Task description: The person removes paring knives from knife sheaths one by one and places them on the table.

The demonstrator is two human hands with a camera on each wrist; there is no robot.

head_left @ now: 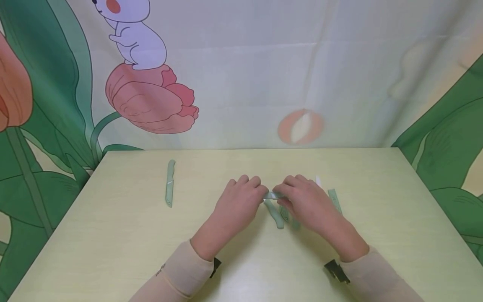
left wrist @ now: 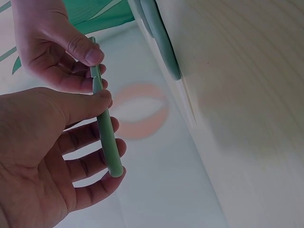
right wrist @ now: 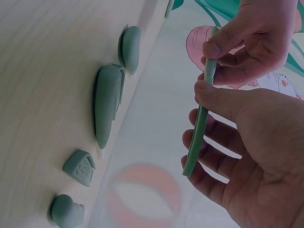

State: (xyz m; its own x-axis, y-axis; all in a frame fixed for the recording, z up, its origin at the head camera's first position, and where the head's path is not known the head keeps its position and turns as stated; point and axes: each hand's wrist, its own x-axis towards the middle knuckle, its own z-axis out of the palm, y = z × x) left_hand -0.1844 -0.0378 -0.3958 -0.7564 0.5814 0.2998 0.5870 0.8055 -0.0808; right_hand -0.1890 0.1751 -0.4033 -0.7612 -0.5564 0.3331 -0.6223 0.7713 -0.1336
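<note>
Held in front of me, my left hand (head_left: 241, 201) and right hand (head_left: 307, 203) nearly meet over one small green knife (head_left: 273, 195). In the left wrist view, my left thumb and fingers pinch its rounded handle (left wrist: 109, 147). My right hand pinches the flat green sheath (right wrist: 195, 142), seen in the right wrist view. Handle and sheath stand in line, end to end; how far the blade sits inside is hard to tell. Beneath the hands lie a green knife handle (head_left: 274, 214) and a patterned sheath (head_left: 284, 213), partly covered by my right hand.
A sheathed green knife (head_left: 170, 183) lies apart on the left of the pale table (head_left: 124, 251). Beyond my right hand are a bare blade tip (head_left: 318, 180) and another sheath (head_left: 334, 200). A printed curtain (head_left: 241, 84) hangs behind the table's far edge.
</note>
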